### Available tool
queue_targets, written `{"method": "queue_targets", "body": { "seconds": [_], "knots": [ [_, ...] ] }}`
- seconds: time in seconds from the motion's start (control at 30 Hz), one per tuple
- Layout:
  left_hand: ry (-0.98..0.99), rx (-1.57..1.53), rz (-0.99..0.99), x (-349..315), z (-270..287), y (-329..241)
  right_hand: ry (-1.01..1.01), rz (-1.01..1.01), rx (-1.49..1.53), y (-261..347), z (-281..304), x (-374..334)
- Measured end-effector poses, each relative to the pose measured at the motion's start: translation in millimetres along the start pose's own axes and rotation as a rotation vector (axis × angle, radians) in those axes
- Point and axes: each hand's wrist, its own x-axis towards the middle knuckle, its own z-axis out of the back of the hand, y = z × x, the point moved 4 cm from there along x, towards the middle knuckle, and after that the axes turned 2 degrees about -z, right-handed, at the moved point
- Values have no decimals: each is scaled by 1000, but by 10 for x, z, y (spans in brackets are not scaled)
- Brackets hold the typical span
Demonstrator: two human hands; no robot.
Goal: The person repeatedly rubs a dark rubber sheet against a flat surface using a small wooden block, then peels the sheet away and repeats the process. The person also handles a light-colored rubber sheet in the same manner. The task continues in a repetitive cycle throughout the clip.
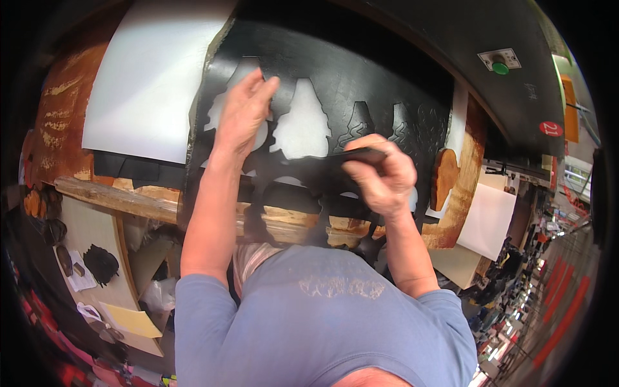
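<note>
A large black sheet, leather-like, lies over a white board and has several cut-out shapes in it. White shows through the cut-out in the middle. My left hand is over the left cut-out, fingers stretched upward and slightly apart, with nothing visible in them. Closer to me on the right, my right hand has its thumb and fingers closed on a piece of black sheet material. That piece is blurred, and I cannot tell whether it is joined to the large sheet. Shaped outlines mark the sheet farther right.
A dark machine beam with a green button spans the upper right. White sheet material covers the left. A worn wooden edge runs along the front. A brown wooden block is at right, and a side table stands lower left.
</note>
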Motion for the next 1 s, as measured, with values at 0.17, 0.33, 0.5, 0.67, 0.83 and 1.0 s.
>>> {"method": "queue_targets", "body": {
  "seconds": [0.17,0.33,0.5,0.67,0.83,1.0],
  "knots": [
    [-253,31,-186,-355,8,-170,-206,-280,314,-183,645,-9],
    [-32,-301,316,-637,-533,57,11,-494,-54,-727,644,130],
    [46,-160,293,-561,-703,66,-261,-328,-270,-1000,322,36],
    [39,-144,306,-500,-731,125,-295,-296,-216,-1011,324,2],
    [53,-192,275,-433,-793,280,-293,-187,-347,-994,356,58],
    [53,-340,306,-287,-925,499,-300,-111,-356,-1019,351,40]
  ]
}}
